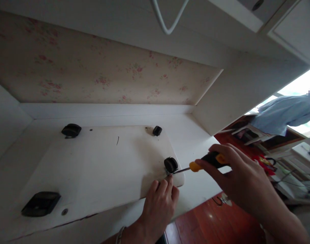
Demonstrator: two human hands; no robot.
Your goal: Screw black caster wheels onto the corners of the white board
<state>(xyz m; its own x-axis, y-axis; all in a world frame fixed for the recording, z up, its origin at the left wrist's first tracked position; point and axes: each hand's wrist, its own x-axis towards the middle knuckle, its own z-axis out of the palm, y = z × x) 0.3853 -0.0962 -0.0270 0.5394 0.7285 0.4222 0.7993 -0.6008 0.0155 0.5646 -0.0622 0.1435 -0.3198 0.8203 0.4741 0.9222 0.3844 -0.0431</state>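
A white board (104, 159) lies on a white surface, with black casters near its corners. My right hand (242, 176) is closed around the yellow and black handle of a screwdriver (207, 161). The screwdriver's shaft reaches left to the base of the near right caster (170, 164). Just below that caster, my left hand (161, 200) rests at the board's edge, its fingers bent together and one fingertip at the caster's base. Whether those fingers pinch anything is hidden. The other casters stand at the far right (157, 130), far left (71, 130) and near left (41, 204).
Floral wallpaper (106, 71) covers the wall behind. A white cable (167, 27) hangs at the top, and a white side panel (221, 91) rises at the right. Beyond it are a person in a light blue top (284, 112) and a reddish wooden floor (218, 223).
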